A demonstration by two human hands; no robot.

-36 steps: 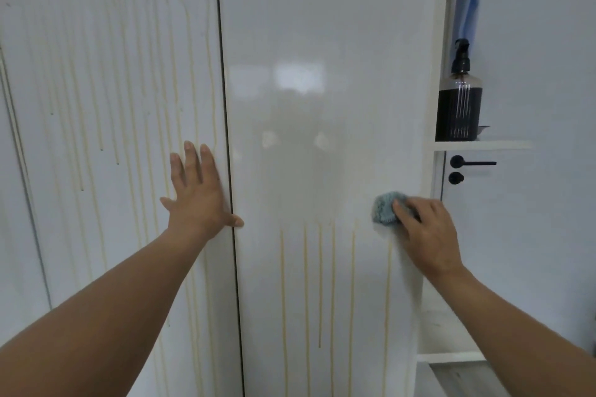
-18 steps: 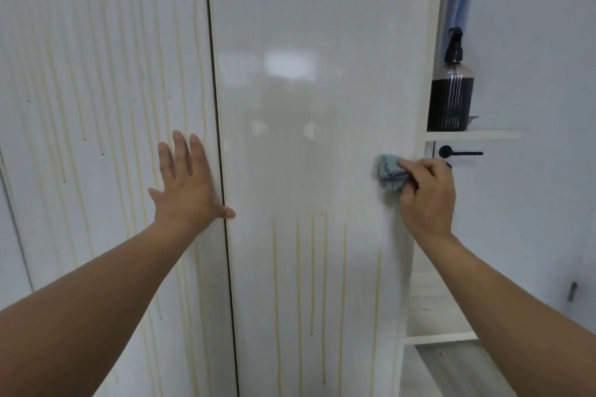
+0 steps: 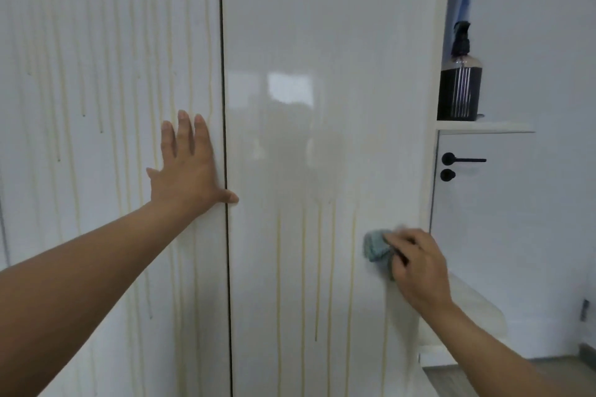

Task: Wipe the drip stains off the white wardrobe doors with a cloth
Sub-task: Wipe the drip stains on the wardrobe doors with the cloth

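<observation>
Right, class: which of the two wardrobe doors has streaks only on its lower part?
The right door, where the right hand holds the cloth; the left door is streaked over its whole height.

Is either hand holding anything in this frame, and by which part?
The right hand grips the bunched blue-grey cloth by its right part, against the right door. The left hand holds nothing; it lies flat on the left door.

Bright, even light; glare patch on right door [image 3: 290, 90] (glossy); right hand [image 3: 416, 264] motion-blurred.
</observation>
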